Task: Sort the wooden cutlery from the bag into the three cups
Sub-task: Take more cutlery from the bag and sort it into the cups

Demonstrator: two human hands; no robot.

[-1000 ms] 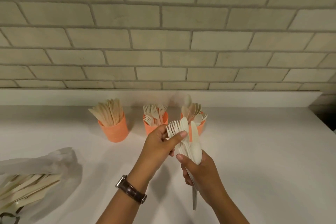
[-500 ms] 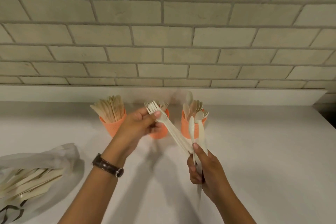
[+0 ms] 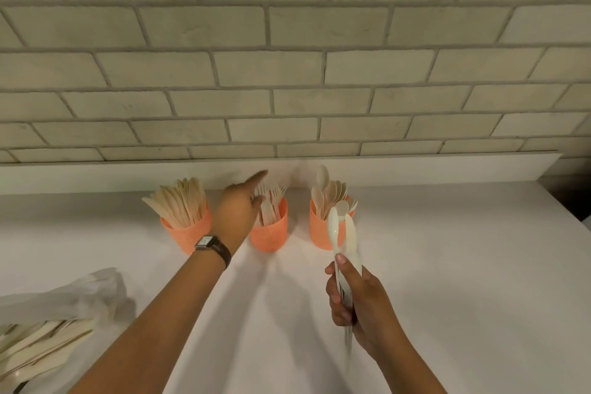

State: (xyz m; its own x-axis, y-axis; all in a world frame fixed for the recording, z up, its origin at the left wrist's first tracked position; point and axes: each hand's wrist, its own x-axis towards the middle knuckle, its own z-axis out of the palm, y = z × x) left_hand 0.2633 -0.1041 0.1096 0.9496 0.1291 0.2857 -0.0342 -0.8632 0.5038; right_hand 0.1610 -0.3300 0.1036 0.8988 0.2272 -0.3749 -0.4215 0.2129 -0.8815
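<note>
Three orange cups stand in a row by the wall: the left cup [image 3: 188,235] holds knives, the middle cup [image 3: 270,235] forks, the right cup [image 3: 319,233] spoons. My left hand [image 3: 238,209] reaches over the middle cup's left rim with its fingers stretched out, and the forks [image 3: 271,206] stand in the cup right beside its thumb. My right hand [image 3: 358,301] grips a small bundle of wooden cutlery [image 3: 340,233] upright in front of the spoon cup; a spoon bowl shows at the bundle's top. The plastic bag [image 3: 70,296] lies at the lower left with several pieces inside.
The white counter [image 3: 447,265] runs back to a low white ledge under a brick wall [image 3: 287,73]. Its right edge drops off at the far right. The bag's cutlery [image 3: 38,342] reaches the frame's lower left corner.
My left hand pulled the forks out of the bundle, carried them up and left to the middle cup, and let them go there. My right hand kept its bundle and stayed put.
</note>
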